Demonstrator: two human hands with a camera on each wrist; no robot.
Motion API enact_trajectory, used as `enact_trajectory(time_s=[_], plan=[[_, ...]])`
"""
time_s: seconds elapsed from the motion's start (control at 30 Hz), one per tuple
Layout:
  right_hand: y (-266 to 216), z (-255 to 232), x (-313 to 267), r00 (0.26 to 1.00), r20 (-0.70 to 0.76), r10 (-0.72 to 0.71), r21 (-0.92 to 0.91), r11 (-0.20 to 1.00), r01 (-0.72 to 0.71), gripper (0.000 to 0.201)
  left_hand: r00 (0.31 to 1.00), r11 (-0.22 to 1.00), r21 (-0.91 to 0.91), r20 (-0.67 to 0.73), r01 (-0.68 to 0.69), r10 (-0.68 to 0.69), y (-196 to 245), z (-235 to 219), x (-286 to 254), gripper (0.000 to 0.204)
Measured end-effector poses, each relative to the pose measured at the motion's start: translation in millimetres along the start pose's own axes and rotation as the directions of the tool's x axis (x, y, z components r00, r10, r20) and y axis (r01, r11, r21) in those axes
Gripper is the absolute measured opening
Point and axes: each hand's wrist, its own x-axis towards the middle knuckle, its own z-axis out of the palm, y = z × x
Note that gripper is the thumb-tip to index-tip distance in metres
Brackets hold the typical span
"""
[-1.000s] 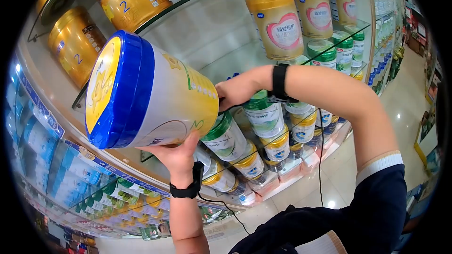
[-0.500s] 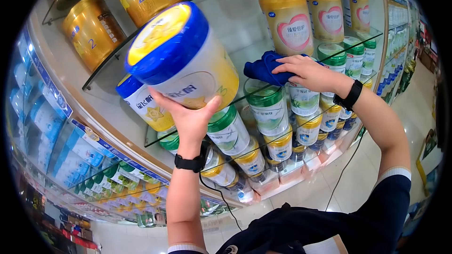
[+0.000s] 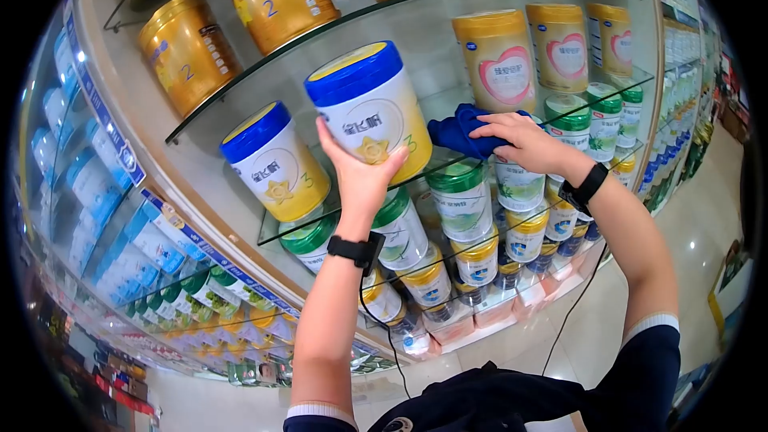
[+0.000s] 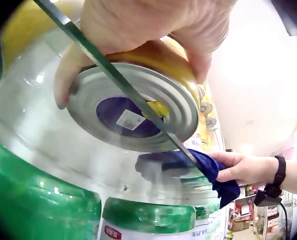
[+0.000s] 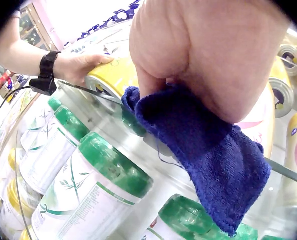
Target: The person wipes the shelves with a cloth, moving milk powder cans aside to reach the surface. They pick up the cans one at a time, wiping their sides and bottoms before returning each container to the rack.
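Since the earlier frame, we see the held can (image 3: 364, 124) turned more upright and shifted right, no longer overlapping the second blue-lidded can (image 3: 272, 168) in the head view; the left hand (image 3: 358, 174) grips its lower body — thumb on one side, fingers on the other; we cannot tell whether its base touches the glass shelf (image 4: 113, 73); the right hand (image 3: 532, 144) holds the blue cloth (image 3: 458, 131) bunched at the shelf's front edge — near the gold cans with pink hearts (image 3: 500, 64); green-lidded cans (image 3: 462, 202) stand beneath.
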Motion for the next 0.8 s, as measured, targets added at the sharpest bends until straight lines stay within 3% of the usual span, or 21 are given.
enact_trajectory(time_s=[0.1,0.33,0.53,0.63,0.8], plan=[[-1.8,-1.5,0.2,1.000,-0.003,-0.003,0.004,1.000,0.003,0.049,0.998,0.998,0.000,0.012,0.055,-0.055,-3.8,-0.6,8.4,0.127],[-3.8,-3.6,0.6,0.999,0.028,0.025,0.010,1.000,-0.025,0.050,0.995,0.977,0.188,-0.027,0.100,-0.097,-20.4,-1.3,20.5,0.124],[-2.6,-2.7,0.6,0.999,0.029,0.017,0.010,1.000,-0.018,0.049,0.978,0.974,0.095,-0.004,0.206,-0.207,-3.2,2.5,24.1,0.131],[-0.1,-2.2,0.5,1.000,0.025,0.005,0.011,1.000,-0.006,0.049,0.977,0.968,0.132,-0.010,0.213,-0.214,-3.5,3.9,24.4,0.125],[0.1,-1.1,-1.5,1.000,-0.001,0.004,0.021,1.000,-0.004,0.050,0.989,0.983,0.116,-0.005,0.145,-0.145,-29.8,-1.5,27.0,0.133]])
